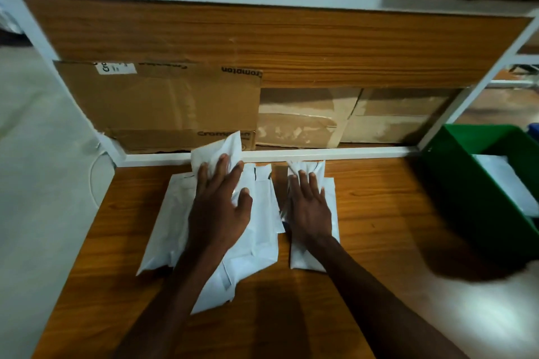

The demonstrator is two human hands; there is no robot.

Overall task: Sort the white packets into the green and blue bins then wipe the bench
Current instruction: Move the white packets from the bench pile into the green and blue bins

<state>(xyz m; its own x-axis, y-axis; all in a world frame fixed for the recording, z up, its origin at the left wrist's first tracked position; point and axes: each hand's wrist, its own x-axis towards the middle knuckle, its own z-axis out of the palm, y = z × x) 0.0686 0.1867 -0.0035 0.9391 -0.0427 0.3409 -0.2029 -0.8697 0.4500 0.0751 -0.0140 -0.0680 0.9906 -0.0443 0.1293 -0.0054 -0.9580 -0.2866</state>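
Several white packets lie on the wooden bench (379, 213), in a spread pile (163, 230) on the left and a smaller stack (329, 192) on the right. My left hand (218, 207) lies flat on the pile with fingers straight and spread, its fingertips on a lifted packet (217, 148) at the bench's back edge. My right hand (310, 207) lies flat on the smaller stack, fingers straight. A green bin (466, 189) stands at the right with a white packet (507, 181) inside. A sliver of the blue bin (534, 130) shows behind it.
A white metal frame (320, 151) runs along the bench's back edge. Behind it, flattened cardboard boxes (163, 105) lean against a wood panel. Floor lies beyond the bench's left edge.
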